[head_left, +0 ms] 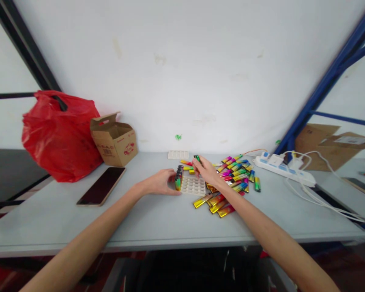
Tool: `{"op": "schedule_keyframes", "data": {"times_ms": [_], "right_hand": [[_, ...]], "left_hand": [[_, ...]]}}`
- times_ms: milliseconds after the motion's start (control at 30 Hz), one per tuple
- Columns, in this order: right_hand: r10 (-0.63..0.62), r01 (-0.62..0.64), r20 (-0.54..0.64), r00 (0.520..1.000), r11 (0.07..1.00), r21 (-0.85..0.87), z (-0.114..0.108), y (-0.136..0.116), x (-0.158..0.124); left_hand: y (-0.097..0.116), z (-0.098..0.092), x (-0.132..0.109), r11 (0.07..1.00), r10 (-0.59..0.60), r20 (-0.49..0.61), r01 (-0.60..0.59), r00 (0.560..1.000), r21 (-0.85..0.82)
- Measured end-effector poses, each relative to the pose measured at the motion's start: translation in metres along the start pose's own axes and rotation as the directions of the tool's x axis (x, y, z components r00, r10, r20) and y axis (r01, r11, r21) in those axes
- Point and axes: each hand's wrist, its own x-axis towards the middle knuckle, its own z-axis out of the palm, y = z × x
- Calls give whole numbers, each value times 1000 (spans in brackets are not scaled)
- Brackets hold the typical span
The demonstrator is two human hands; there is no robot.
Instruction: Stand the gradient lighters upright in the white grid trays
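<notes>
Head view: a gray desk [158,223] against a white wall [194,81], two bare hands at work over a pocketed tray.
Pocketed tray [193,185]: off-white, flat on the desk between the hands; a grid of round pockets.
Lighters in place: one row [179,178] upright along the tray's left edge, black tops uppermost; exact count too small to tell.
Pockets remaining: those visible right of the row carry no lighter; by that, the filling looks at an early stage.
Right hand [207,170]: fingers narrowed on a green lighter [196,157], dark end up, raised above the tray's far side.
Left hand [162,182]: thumb and fingers parted, curved about the row's left side; whether they grip cannot be told.
Loose lighters [231,172]: large rainbow-metallic heap, right of the tray, partly behind the right forearm.
Second tray [178,155]: pale, near the wall.
Desk, left: smartphone [101,185], dark screen up; open cardboard carton [114,144]; red plastic bag [61,138].
Desk, right: white power strip [286,168] with plugged-in adapters and trailing cables.
Room, right: blue metal frame [331,73]; opened cardboard box [319,148] beyond.
</notes>
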Motion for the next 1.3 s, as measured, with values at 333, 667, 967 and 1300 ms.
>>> {"op": "schedule_keyframes", "data": {"times_ms": [333, 667, 967, 1300], "right_hand": [[-102, 126, 78, 992, 893, -433, 7, 9, -3], [-233, 339, 260, 937, 786, -517, 6, 10, 3], [-179, 367, 376, 909, 771, -520, -1, 10, -1], [-62, 170, 175, 983, 675, -718, -80, 53, 10]], "left_hand": [[2, -2, 0, 1000, -5, 20, 5, 1000, -2], [4, -4, 1, 1000, -17, 16, 17, 1000, -2], [2, -3, 1, 999, 2, 27, -1, 1000, -34], [1, -3, 1, 999, -45, 37, 45, 998, -19]]}}
